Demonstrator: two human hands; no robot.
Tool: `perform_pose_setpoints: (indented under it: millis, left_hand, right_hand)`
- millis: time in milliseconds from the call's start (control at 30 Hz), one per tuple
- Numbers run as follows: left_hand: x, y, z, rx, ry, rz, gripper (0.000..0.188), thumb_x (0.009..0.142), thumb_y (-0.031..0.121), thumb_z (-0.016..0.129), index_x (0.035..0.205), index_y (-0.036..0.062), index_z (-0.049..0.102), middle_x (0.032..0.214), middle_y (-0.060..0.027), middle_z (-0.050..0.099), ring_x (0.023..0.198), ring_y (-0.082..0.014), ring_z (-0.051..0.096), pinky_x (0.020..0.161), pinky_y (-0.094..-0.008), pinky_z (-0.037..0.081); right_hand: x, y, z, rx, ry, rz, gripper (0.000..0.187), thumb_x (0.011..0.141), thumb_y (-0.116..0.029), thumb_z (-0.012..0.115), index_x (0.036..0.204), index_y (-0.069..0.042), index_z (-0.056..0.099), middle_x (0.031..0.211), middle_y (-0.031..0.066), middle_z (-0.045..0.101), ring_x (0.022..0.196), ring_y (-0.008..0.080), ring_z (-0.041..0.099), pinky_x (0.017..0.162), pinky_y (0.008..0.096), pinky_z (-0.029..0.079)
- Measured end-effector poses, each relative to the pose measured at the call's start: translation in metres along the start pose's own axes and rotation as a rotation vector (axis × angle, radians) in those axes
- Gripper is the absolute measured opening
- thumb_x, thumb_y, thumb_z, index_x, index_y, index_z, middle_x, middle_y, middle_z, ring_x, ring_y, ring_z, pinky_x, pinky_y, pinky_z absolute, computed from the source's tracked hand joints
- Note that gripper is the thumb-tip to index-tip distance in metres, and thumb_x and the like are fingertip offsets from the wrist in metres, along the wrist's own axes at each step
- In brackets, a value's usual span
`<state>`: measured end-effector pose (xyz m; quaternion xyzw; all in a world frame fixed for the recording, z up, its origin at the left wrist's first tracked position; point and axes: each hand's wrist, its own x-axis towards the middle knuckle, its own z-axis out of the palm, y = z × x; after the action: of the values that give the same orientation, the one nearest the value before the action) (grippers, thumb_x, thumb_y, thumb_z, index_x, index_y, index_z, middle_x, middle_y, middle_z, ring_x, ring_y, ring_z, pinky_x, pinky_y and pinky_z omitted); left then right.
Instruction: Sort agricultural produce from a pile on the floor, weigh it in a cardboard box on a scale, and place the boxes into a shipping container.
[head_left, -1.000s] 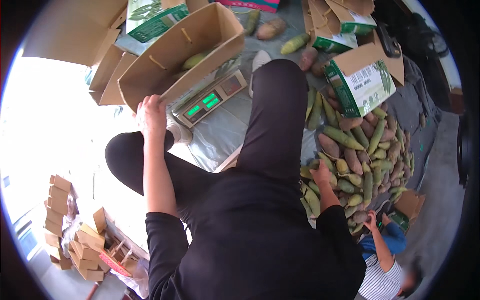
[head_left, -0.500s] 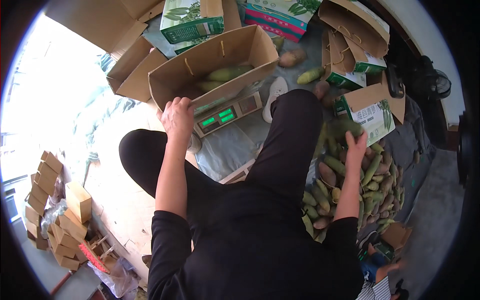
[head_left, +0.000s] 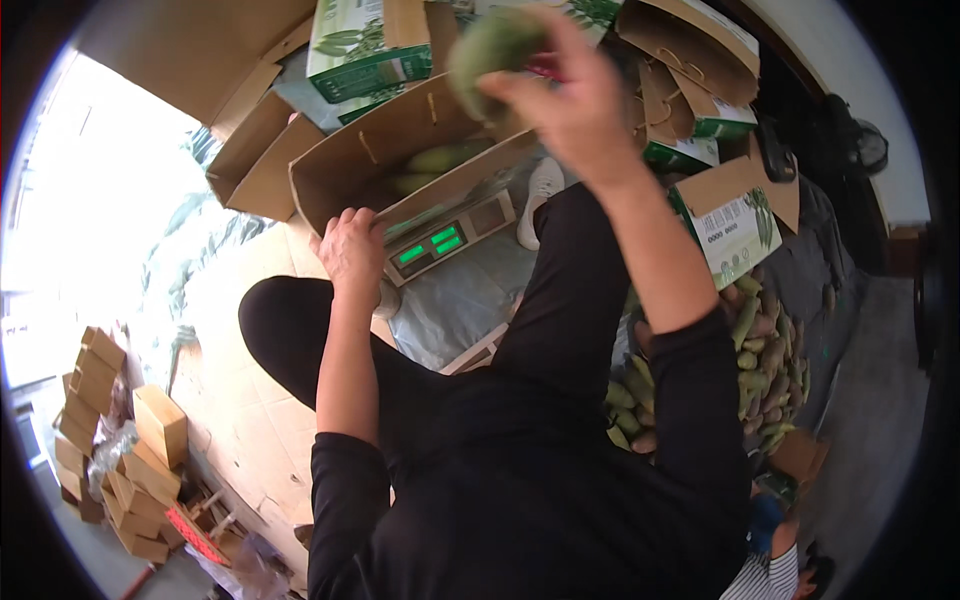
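Observation:
My left hand (head_left: 350, 250) grips the near rim of an open cardboard box (head_left: 325, 172), fingers curled over its edge near the left corner. Inside the box lie a few green radishes (head_left: 437, 160). The box rests on a digital scale (head_left: 478, 222) with a lit green display. Above the box's right end, my right hand (head_left: 580, 105) holds a thick green radish (head_left: 492, 62) between thumb and fingers. Motion blurs both the hand and the radish, and they hide part of the box's far right corner.
To my right is a heap of green and mud-brown radishes (head_left: 770, 370), beside a printed box (head_left: 728, 225). More open boxes (head_left: 690, 50) stand at the far right. Folded cartons (head_left: 140, 480) sit at the lower left. Another person's striped sleeve (head_left: 765, 575) shows at the lower right.
My right hand has moved from the heap up and left to above the box, carrying a green radish. My left hand stays on the box's rim.

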<state>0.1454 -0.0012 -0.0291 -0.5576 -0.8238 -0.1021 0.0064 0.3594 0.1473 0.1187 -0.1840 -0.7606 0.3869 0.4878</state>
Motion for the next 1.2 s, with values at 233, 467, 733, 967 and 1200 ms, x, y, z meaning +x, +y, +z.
perform_pose_setpoints:
  millis: [233, 467, 733, 967, 1200]
  left_hand:
    - [0.001, 0.005, 0.003, 0.072, -0.009, -0.029, 0.012, 0.079, 0.025, 0.059, 0.084, 0.0149, 0.064, 0.088, -0.0013, 0.061, 0.09, -0.0233, 0.058, 0.079, -0.0514, 0.039]
    - [0.003, 0.001, 0.007, 0.103, -0.051, -0.01, 0.012, 0.078, 0.025, 0.059, 0.084, 0.0152, 0.062, 0.087, -0.0016, 0.06, 0.091, -0.0233, 0.058, 0.079, -0.0521, 0.04]
    - [0.004, -0.006, 0.01, 0.103, -0.029, 0.006, 0.017, 0.079, 0.028, 0.061, 0.091, 0.0172, 0.062, 0.095, 0.0008, 0.061, 0.094, -0.0226, 0.056, 0.077, -0.0505, 0.039]
    - [0.007, -0.007, 0.02, 0.112, -0.049, 0.054, 0.022, 0.081, 0.033, 0.057, 0.095, 0.0161, 0.061, 0.097, 0.0001, 0.061, 0.096, -0.0234, 0.057, 0.076, -0.0502, 0.039]
    - [0.002, -0.029, 0.02, 0.125, -0.057, 0.044, 0.028, 0.082, 0.035, 0.055, 0.1, 0.0145, 0.06, 0.1, -0.0023, 0.061, 0.099, -0.0255, 0.056, 0.076, -0.0501, 0.039]
  right_hand:
    - [-0.023, 0.047, 0.114, -0.746, -0.317, 0.115, 0.035, 0.072, -0.028, 0.07, 0.098, -0.011, 0.055, 0.095, 0.0068, 0.059, 0.095, 0.0268, 0.056, 0.078, 0.0429, 0.042]
    - [-0.036, 0.047, 0.068, -0.461, -0.227, 0.167, 0.025, 0.076, -0.022, 0.066, 0.097, -0.01, 0.065, 0.092, 0.0087, 0.064, 0.089, 0.025, 0.061, 0.079, 0.0379, 0.047]
    - [-0.103, 0.051, -0.109, -0.44, 0.136, 0.339, 0.027, 0.082, -0.019, 0.063, 0.105, -0.005, 0.063, 0.081, 0.006, 0.066, 0.067, 0.0118, 0.062, 0.059, 0.026, 0.049]
    - [-0.314, 0.09, -0.187, -0.798, 0.168, 0.974, 0.025, 0.076, -0.018, 0.066, 0.099, -0.007, 0.064, 0.086, 0.0126, 0.066, 0.083, 0.0282, 0.063, 0.073, 0.0354, 0.05]
    - [-0.521, 0.119, -0.145, -0.825, -0.198, 1.211, 0.023, 0.073, -0.021, 0.062, 0.088, -0.004, 0.065, 0.09, 0.0176, 0.064, 0.089, 0.0346, 0.061, 0.078, 0.0419, 0.048]
